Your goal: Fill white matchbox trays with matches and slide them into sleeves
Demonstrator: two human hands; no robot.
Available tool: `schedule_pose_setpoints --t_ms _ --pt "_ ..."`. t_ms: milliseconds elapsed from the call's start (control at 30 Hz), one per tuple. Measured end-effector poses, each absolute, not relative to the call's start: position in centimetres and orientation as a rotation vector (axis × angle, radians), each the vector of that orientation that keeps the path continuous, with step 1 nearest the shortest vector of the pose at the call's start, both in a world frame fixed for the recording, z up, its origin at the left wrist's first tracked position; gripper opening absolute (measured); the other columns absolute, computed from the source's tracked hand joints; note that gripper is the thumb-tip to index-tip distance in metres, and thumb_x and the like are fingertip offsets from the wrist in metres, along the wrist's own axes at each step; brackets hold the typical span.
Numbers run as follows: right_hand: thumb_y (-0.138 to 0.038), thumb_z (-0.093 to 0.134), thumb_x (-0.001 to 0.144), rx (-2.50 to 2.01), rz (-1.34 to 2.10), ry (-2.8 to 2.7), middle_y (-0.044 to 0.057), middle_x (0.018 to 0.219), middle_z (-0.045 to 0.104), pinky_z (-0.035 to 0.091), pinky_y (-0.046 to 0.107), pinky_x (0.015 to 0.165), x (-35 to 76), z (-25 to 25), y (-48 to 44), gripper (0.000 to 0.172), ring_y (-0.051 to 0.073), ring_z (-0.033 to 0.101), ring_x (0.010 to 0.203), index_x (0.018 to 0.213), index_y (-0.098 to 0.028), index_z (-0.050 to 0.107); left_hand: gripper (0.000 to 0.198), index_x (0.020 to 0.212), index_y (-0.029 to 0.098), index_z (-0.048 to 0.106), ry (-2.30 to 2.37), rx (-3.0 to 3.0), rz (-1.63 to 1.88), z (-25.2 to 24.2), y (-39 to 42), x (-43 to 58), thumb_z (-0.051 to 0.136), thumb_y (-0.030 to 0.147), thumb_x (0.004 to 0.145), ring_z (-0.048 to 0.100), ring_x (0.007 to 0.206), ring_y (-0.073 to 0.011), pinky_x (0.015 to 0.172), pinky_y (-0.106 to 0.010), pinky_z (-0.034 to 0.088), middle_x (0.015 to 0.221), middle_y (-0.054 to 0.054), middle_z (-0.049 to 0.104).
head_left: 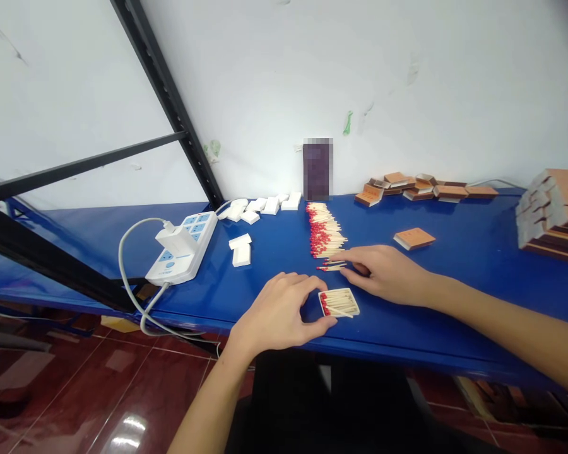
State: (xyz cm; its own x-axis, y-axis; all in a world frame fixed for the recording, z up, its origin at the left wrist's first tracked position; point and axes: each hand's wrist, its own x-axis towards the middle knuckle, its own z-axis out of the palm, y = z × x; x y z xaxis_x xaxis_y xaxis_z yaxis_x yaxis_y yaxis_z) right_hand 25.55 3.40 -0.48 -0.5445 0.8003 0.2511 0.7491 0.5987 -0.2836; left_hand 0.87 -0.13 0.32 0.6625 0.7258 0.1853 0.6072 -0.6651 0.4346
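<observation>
Head view: the filled tray (356, 301), a small white box bottom, sits near the front edge of the blue table (388, 331). It holds a layer of matches (338, 302), red heads to the left, one lying aslant on top. Left of the tray, the left hand (281, 309) curves round its left end, thumb on the near side and fingers on the far side; whether they press on it I cannot tell. Just behind the tray, the right hand (388, 271) has thumb and forefinger parted about a few loose matches (330, 268). Beyond those, the long match pile (324, 232) runs back from the tray.

Behind and left of the tray are two white trays (241, 253) and, farther back, a row of white trays (271, 205); I cannot make out their insides. Right of the tray and farther back lies one orange matchbox (414, 238), with a heap of matchboxes (451, 192) beyond and a stack of matchboxes (551, 217) far right.

Blue surface stretches from the tray's right side toward that stack, crossed by the right forearm. Well left of the tray, a power strip's (180, 270) cable loops over the front edge.
</observation>
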Motion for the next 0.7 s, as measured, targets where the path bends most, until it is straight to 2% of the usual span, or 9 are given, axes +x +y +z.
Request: schedule_pose_setpoints --t_ms 367,600,700 --pt "-0.027 0.049 0.094 -1.211 0.218 -2.456 0.004 0.092 0.075 0.048 0.029 0.068 25.58 -0.71 3.56 0.031 0.020 0.067 0.077 0.115 -0.023 0.072 0.033 0.110 0.024 0.060 1.064 2.552 0.482 0.39 -0.17 0.87 0.072 0.043 0.085 0.060 0.082 -0.0219 0.083 -0.035 0.041 0.083 0.002 0.062" --pt "-0.028 0.047 0.095 -1.301 0.172 -2.401 0.006 0.086 0.075 0.047 0.029 0.062 25.90 -0.51 3.97 0.033 0.021 0.068 0.076 0.115 -0.019 0.072 0.033 0.109 0.024 0.060 1.057 2.561 0.487 0.32 -0.12 0.88 0.073 0.042 0.085 0.060 0.081 -0.0215 0.082 -0.034 0.041 0.082 0.002 0.061" --pt "-0.027 0.047 0.096 -1.310 0.156 -2.428 0.006 0.092 0.076 0.048 0.030 0.064 26.06 -0.74 4.21 0.032 0.021 0.069 0.078 0.112 -0.020 0.073 0.033 0.110 0.024 0.060 1.052 2.559 0.481 0.37 -0.11 0.87 0.072 0.043 0.086 0.060 0.081 -0.0216 0.081 -0.034 0.041 0.083 0.002 0.061"
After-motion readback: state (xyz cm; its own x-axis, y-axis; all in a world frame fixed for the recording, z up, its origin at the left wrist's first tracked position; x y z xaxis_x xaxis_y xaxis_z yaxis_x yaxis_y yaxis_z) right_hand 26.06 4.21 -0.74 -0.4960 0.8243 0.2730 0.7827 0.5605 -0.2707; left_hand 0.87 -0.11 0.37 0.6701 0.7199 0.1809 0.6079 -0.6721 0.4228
